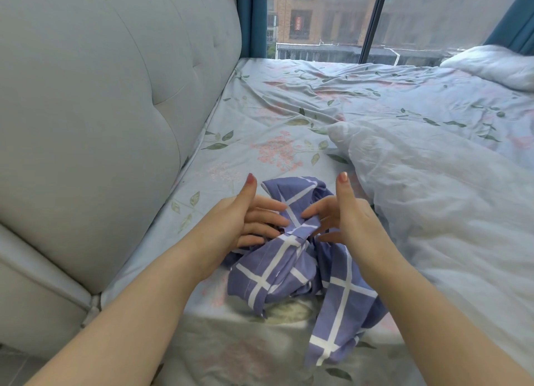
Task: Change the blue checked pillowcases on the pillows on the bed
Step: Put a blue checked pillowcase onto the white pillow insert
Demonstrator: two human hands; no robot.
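One blue checked pillowcase (289, 270) lies bunched on the bed (274, 111) near the headboard (101, 111). The left hand (245, 212) and right hand (346, 215) flank it, each grip released, straight fingers touching. Two bare pillows: near pillow (433, 197) just right, far pillow (497, 65) at the window edge.

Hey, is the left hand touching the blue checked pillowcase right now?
Touching. The head view shows the left hand with its fingertips lying on the bunched blue checked pillowcase, and its lowest finger disappears under a fold of the cloth.
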